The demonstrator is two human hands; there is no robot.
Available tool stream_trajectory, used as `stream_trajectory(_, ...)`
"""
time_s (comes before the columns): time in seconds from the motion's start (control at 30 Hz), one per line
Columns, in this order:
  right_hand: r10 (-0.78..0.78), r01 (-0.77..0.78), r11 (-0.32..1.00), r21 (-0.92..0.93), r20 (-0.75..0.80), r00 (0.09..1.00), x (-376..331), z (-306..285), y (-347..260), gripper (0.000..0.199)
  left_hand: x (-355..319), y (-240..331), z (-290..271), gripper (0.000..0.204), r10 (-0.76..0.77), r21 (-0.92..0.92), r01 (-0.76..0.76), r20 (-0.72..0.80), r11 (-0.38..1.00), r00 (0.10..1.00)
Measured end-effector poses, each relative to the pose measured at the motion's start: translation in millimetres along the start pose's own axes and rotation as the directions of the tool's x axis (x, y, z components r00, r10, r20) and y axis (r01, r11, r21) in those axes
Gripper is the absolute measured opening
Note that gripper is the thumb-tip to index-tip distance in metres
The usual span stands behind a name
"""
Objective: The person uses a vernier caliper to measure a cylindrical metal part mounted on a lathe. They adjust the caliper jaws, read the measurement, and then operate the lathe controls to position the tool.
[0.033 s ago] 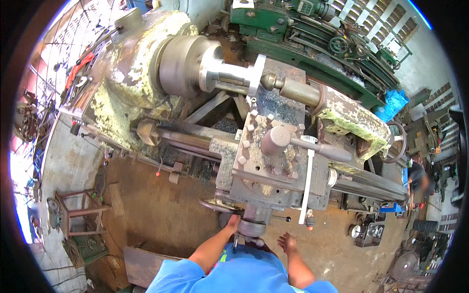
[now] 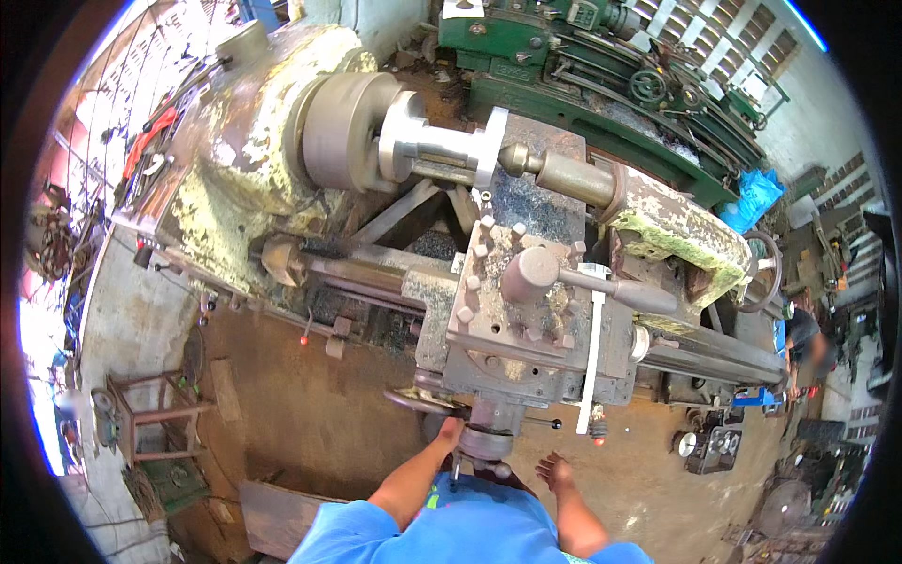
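A worn metal lathe fills the middle. Its chuck [image 2: 343, 132] looks smeared, as if turning, and a shiny flanged workpiece [image 2: 442, 143] lies between it and the tailstock centre [image 2: 517, 158]. Below the workpiece sits the square tool post [image 2: 512, 310], with several bolts and a thick clamp handle [image 2: 620, 287]. My left hand [image 2: 451, 432] is at the cross-slide, beside the handwheel [image 2: 423, 401]; its fingers are hidden behind the metal. My right hand [image 2: 556, 472] hangs in the air to the right of the ball-ended crank [image 2: 498, 467], fingers apart, holding nothing.
A white strip [image 2: 591, 362] hangs down the carriage's right side, near a lever with a red knob [image 2: 598, 434]. Behind stands a green lathe [image 2: 601, 94] with a blue bag [image 2: 754, 199] beside it. A stool frame [image 2: 155, 414] is at left; another person [image 2: 806, 343] is at far right.
My right hand has shifted very slightly, and its fingers look a little more spread. My left hand stays at the cross-slide.
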State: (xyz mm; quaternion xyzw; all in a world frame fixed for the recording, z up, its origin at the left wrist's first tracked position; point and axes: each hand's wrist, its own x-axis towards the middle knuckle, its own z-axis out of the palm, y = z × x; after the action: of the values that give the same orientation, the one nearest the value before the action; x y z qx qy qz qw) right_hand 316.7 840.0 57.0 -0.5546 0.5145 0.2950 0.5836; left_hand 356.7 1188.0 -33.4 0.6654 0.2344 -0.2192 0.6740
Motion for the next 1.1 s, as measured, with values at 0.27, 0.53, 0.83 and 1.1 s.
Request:
stream_trajectory(0.27,0.01,-0.007,0.94,-0.341,0.008,1.0,-6.4,-46.0,-11.2,0.034,-10.6,56.1,-140.7,0.047,0.155,0.941,-0.074,0.023,0.33,0.988)
stream_trajectory(0.53,-0.163,0.141,0.926,-0.351,-0.035,0.986,-6.6,-71.9,-36.2,0.027,-78.2,102.3,-47.5,0.016,-0.214,-0.412,0.398,0.424,0.82,0.88)
stream_trajectory(0.83,-0.258,0.26,0.888,-0.38,0.056,0.964,38.7,-41.1,-79.1,0.022,22.9,-7.1,-24.7,0.058,0.217,0.74,-0.217,0.097,0.637,0.971)
stream_trajectory(1.1,-0.487,0.421,0.845,-0.329,-0.149,0.86,120.7,-83.2,-113.9,0.044,-145.9,208.4,-176.6,0.045,-0.361,0.662,0.453,-0.283,0.597,0.889)
